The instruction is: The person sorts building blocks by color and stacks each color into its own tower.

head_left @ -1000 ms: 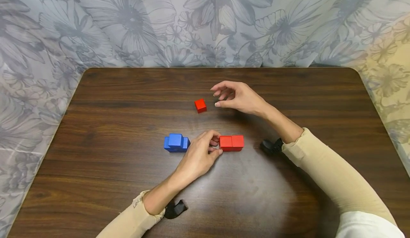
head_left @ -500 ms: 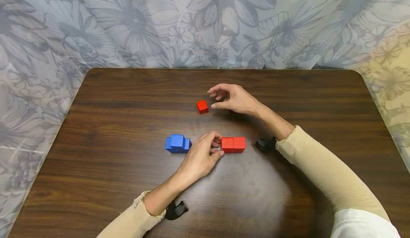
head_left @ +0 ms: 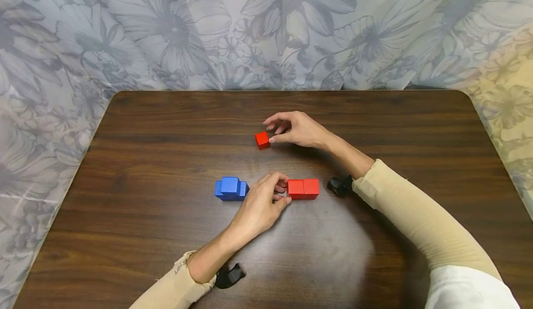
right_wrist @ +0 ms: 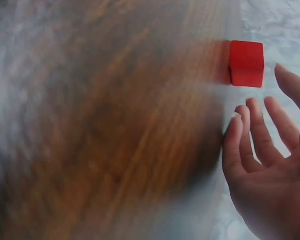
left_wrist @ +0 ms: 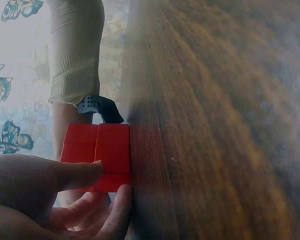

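My left hand (head_left: 260, 198) is at the left end of a red block stack (head_left: 303, 188), thumb on its near side and other fingers bent toward its far side. In the left wrist view the thumb (left_wrist: 85, 172) lies across the red stack (left_wrist: 113, 145), which shows two layers. A single red cube (head_left: 262, 140) sits farther back on the table. Just to its right is my right hand (head_left: 301, 128), fingers loosely curved, thumb tip right at the cube's edge. The right wrist view shows this cube (right_wrist: 247, 64) beyond the spread fingers (right_wrist: 260, 132), nothing in the palm.
A group of blue blocks (head_left: 230, 188), with one raised on top, stands just left of my left hand. All lie on a dark wood table (head_left: 125, 235). A floral curtain (head_left: 175, 31) hangs behind the far edge. Black straps (head_left: 230, 275) hang under the wrists.
My right hand has moved left and slightly nearer, closing the gap to the single red cube. The left hand stays at the red stack; the blocks have not moved.
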Available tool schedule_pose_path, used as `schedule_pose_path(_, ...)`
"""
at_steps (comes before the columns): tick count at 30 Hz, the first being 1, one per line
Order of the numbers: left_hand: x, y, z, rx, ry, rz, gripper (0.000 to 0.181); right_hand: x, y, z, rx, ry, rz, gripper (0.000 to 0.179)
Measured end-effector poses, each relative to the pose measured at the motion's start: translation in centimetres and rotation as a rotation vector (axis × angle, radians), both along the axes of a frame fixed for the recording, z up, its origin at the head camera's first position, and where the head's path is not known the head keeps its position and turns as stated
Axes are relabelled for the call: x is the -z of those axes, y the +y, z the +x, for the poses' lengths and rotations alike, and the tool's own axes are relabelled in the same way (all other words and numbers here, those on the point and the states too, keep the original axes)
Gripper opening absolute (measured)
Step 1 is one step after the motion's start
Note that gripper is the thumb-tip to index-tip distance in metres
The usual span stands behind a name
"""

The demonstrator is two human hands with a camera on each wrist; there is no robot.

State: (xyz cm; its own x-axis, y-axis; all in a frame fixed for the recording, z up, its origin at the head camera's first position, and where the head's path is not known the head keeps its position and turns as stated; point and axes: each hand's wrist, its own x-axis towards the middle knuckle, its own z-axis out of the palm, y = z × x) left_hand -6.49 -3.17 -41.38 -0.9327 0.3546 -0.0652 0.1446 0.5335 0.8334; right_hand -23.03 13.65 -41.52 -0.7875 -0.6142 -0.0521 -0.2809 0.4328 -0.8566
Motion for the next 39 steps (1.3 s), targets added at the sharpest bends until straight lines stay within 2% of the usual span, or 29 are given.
schedule_pose_path(5, 0.0, 0.1, 0.0, 0.005, -0.001, -0.001, 0.032, 0.4, -0.2, 0.0, 0.0, -0.019, -0.012, 0.042)
schedule_pose_path(15, 0.2, 0.0, 0.1, 0.002, 0.019, 0.007, 0.031, 0.6, -0.9, 0.2, 0.013, -0.008, 0.072, 0.037)
schedule_pose_path(22, 0.2, -0.1, 0.1, -0.003, 0.009, 0.004, 0.031, 0.6, -1.2, 0.1, 0.009, 0.015, 0.105, 0.034)
schedule_pose_path(33, 0.1, 0.0, 0.1, -0.002, 0.006, 0.0, 0.031, 0.1, -0.6, 0.0, 0.012, 0.001, 0.072, 0.031)
schedule_pose_path(39, 0.1, 0.0, 0.0, -0.003, 0.002, -0.01, 0.031, -0.7, 0.3, 0.2, 0.05, -0.027, 0.02, 0.031)
